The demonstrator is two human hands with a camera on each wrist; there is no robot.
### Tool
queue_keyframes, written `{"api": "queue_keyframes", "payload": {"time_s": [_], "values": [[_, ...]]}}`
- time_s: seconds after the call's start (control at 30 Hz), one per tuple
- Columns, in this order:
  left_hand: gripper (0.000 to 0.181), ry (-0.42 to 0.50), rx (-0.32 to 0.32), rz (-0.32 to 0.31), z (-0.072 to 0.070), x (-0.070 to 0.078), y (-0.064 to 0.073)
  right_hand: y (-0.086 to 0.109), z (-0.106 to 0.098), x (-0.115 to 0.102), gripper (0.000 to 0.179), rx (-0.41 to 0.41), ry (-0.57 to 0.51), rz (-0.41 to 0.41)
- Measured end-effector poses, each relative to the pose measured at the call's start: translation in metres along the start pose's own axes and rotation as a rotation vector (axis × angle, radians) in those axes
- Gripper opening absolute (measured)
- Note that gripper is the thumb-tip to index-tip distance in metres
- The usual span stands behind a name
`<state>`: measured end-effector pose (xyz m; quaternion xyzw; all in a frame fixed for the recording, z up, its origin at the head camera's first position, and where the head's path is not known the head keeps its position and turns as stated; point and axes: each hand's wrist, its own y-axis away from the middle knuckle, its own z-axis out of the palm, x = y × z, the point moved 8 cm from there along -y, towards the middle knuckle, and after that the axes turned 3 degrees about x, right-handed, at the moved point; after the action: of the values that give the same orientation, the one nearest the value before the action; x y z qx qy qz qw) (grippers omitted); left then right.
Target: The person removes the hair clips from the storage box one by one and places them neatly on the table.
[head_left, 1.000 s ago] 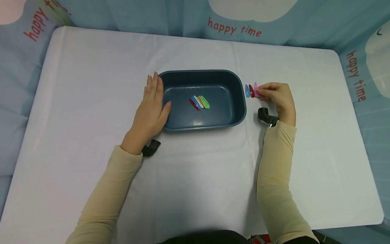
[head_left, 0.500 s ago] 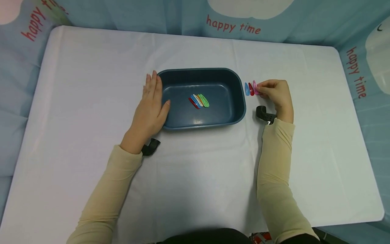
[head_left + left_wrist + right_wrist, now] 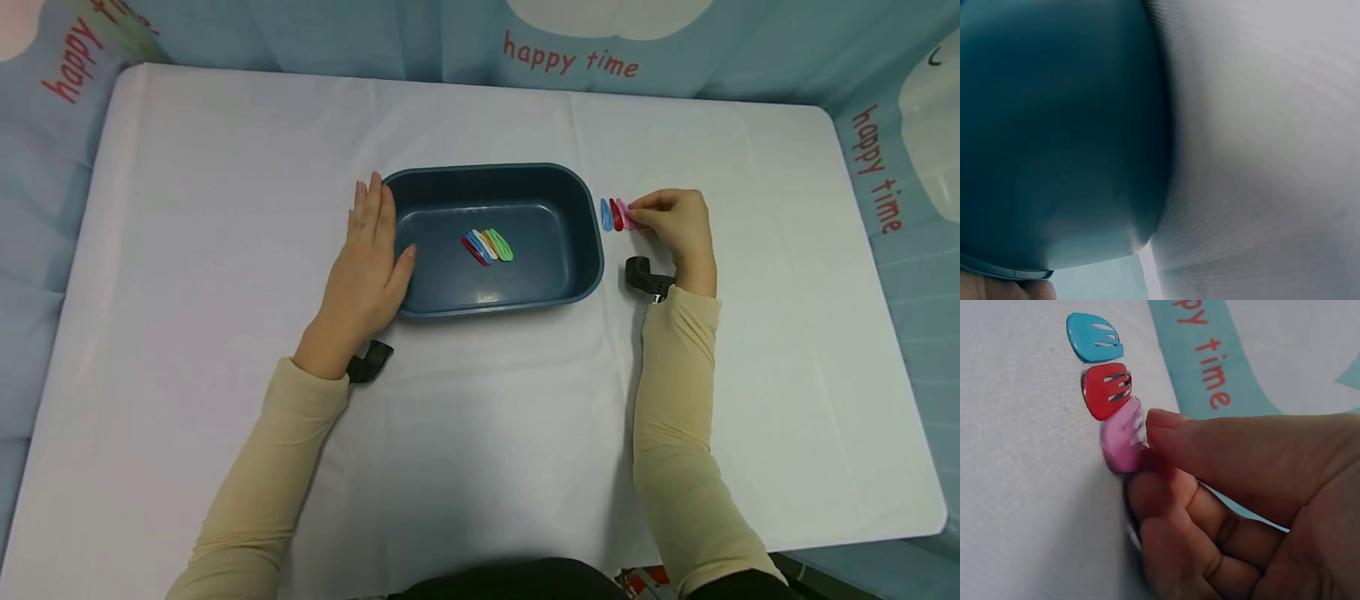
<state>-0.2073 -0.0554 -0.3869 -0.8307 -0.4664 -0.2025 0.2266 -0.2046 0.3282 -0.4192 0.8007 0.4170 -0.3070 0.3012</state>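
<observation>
Fingers (image 3: pixel 1222 450) of the right hand (image 3: pixel 678 233) are drawn together in a pinch on the pink clip (image 3: pixel 1120 439), which I find on the white surface (image 3: pixel 480 417), off the right end of the dark blue tray (image 3: pixel 540 258). From the right wrist view I see its face turned partly toward me, its far end tucked in among the fingertips and blurred there. Just beside it lies the red clip (image 3: pixel 1104 394); I can't tell whether the two touch. Next in the row, and nearest the tray, comes the light blue clip (image 3: pixel 1091 337), with a narrow gap between it and the red one. On my head view the left hand (image 3: pixel 360 279) lies along the tray's left end, its long fingers straight and close together, its thumb spread over the near left part of the rim; it grips nothing that I can make out. My left wrist view is mostly the tray's outer wall, with a bit of finger at the rim. Inside the tray I have a slanted row of clips (image 3: pixel 487 247) in red, blue, white, orange and green, lying near the middle of its floor.
</observation>
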Motion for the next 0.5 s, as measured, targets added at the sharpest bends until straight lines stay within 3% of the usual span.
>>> {"api": "queue_keyframes", "payload": {"time_s": [0.17,0.5], "values": [[0.065,-0.007,-0.004,-0.005,0.0001,-0.0009,0.0005,0.0007,0.0011,-0.0023,0.026,-0.009,-0.014,-0.004],[0.064,0.009,0.011,0.004,-0.0007,-0.0002,0.0004,0.0014,0.0056,-0.0073,0.028,-0.024,0.088,-0.043]]}}
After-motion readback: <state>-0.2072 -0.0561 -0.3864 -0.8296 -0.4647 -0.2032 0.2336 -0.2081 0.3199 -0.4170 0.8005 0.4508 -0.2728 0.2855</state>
